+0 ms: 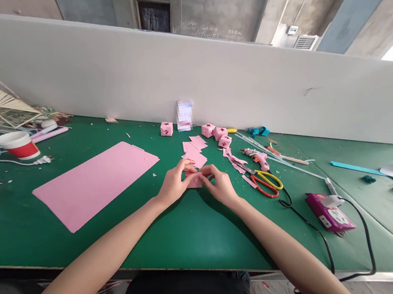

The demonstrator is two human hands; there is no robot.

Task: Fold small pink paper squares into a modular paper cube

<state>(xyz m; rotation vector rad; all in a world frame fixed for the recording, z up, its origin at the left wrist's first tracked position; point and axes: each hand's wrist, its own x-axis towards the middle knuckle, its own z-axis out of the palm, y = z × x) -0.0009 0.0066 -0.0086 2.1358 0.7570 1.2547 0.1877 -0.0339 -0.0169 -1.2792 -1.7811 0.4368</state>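
Note:
Between my two hands is a small pink paper piece (194, 183), low over the green table. My left hand (176, 183) pinches its left side, and my right hand (220, 183) pinches its upper right corner with thumb and finger. Just beyond my fingers lie several loose pink paper squares (194, 158). Farther back stand folded pink paper cubes (209, 130) with diamond-shaped openings, and another cube (166, 129) sits to their left. To the left of my left hand lies a large pink paper sheet (98, 184).
Scissors (266, 184) with red and yellow handles and a pink glue gun (261, 161) lie right of my hands. A purple power strip (330, 212) with a black cord is nearer right. At left stands a paper cup (18, 145). A white partition (111, 76) borders the table.

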